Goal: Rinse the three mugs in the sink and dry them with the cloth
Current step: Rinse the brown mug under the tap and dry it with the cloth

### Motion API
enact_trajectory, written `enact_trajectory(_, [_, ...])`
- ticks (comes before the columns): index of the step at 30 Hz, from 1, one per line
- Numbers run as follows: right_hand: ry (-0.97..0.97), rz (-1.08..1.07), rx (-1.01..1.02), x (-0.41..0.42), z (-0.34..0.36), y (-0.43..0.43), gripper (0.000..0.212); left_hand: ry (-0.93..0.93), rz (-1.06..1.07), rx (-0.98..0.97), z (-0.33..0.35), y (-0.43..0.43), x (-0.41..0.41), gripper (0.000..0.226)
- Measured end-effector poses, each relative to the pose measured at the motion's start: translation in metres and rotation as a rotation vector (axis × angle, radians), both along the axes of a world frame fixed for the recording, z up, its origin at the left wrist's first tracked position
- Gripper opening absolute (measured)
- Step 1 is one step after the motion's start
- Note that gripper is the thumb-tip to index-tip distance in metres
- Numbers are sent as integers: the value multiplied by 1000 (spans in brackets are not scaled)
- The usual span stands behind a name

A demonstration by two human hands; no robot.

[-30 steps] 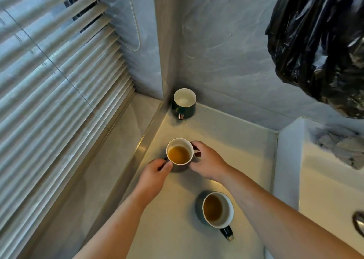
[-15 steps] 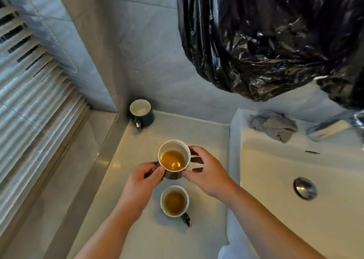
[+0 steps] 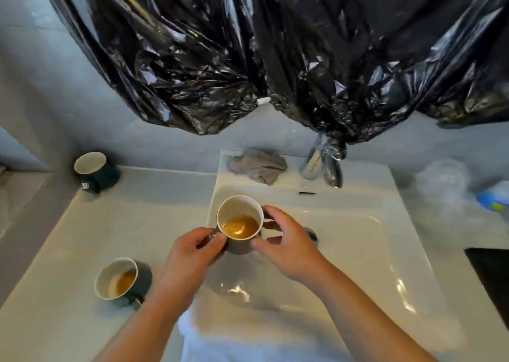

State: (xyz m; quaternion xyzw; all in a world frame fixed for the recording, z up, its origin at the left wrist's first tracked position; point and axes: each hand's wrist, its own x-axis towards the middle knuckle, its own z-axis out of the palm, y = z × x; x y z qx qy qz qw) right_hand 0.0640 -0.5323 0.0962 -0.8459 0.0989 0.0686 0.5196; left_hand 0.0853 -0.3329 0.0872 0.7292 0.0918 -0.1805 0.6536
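Note:
A dark mug [image 3: 239,224] with a white inside and brown liquid is held over the left edge of the white sink [image 3: 358,240]. My left hand [image 3: 192,257] grips its handle side, and my right hand [image 3: 286,240] curls round its right wall. A second mug [image 3: 117,279] with brown liquid stands on the counter at the near left. The third mug [image 3: 92,168], its inside white, stands at the far left by the wall. A crumpled grey cloth [image 3: 259,164] lies on the sink's back ledge, left of the chrome tap [image 3: 312,163].
A black plastic bag [image 3: 275,53] hangs over the sink and covers part of the tap. The drain [image 3: 312,235] shows just past my right hand. Clear plastic containers [image 3: 443,179] and a blue-labelled item [image 3: 493,199] sit at the far right. A dark object [image 3: 490,276] lies at the right edge.
Both hands lifted the mug off the counter and carried it right, over the sink's left edge. The view swung right, so the blinds left the frame and the sink came in.

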Motion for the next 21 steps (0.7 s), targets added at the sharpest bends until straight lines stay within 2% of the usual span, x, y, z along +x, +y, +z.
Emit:
enact_trajectory(4, [-69, -29, -116, -19, 23, -80, 53, 41, 33, -62, -4, -56, -13, 21])
enact_trajectory(8, [-337, -81, -467, -9, 61, -152, 38, 58, -11, -64, -6, -107, -15, 19])
enact_trajectory(11, [-492, -20, -613, 14, 78, -173, 39, 67, -52, -53, -7, -136, -11, 18])
enact_trajectory(18, [-423, 150, -651, 53, 82, -175, 49, 23, -112, 22, -12, -162, 9, 20])
enact_trajectory(21, [-409, 184, -695, 60, 80, -174, 43, -16, -136, 51, -17, -162, 18, 21])
